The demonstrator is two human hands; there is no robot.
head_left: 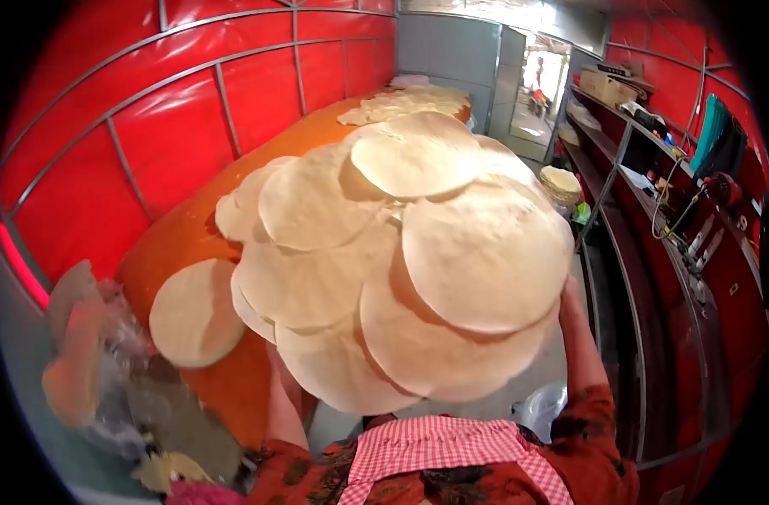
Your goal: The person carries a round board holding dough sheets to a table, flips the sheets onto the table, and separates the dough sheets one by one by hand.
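Pale beige pile of thin, round, overlapping sheets (376, 261), prob. flatbread or dough, before pink-white checked cloth apron (439, 446), hiding part of glossy orange counter (225, 396); cannot tell if resting on it. Near its left edge, on counter, single beige round sheet (191, 316). Bare left forearm (288, 404) and bare right forearm (582, 345) at opposite sides of pile, w/ left hand and right hand hidden below: cannot tell if clamped or spread flat. By the look, light per sheet, but heavy as a whole; soft, bendable, w/ dry surface, thus apt to slide sheet over sheet. Thin rims prob. easy to tear. Best hold: from below, w/ palms flat, well apart; no pinching of loose rims.
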